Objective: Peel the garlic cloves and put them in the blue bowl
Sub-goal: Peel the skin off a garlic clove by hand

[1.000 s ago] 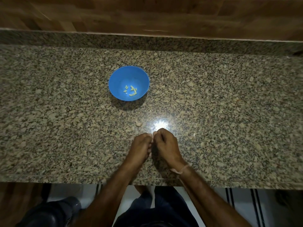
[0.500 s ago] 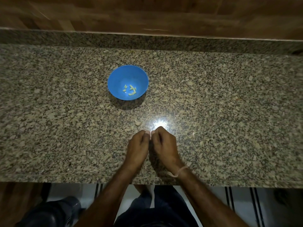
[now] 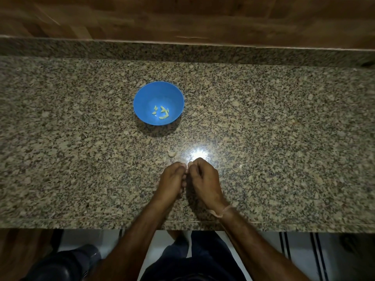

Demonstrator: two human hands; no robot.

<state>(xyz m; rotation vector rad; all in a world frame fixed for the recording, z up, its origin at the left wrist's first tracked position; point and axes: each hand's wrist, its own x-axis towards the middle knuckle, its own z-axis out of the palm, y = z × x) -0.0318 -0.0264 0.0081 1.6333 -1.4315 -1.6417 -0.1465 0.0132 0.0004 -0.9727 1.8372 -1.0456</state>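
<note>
Left hand [image 3: 172, 179] and right hand [image 3: 205, 179]: fingers curled, tips meeting, likely pinching a clove I can't see. Second clove [image 3: 171, 153] lies just beyond them on the worktop [image 3: 284, 138], bowl [image 3: 146, 96] farther out. I'd nick the skin by nail, gripping lightly.

- A speckled granite counter [image 3: 81, 159] lies under the right grip [image 3: 205, 179].
- Far beyond the grip, a granite backsplash [image 3: 182, 51] meets a wood wall [image 3: 182, 17].
- A bright glare [image 3: 197, 155] shines just beyond the grip.
- On the near side of the grip, a white floor [image 3: 300, 256] with dark stripes shows.
</note>
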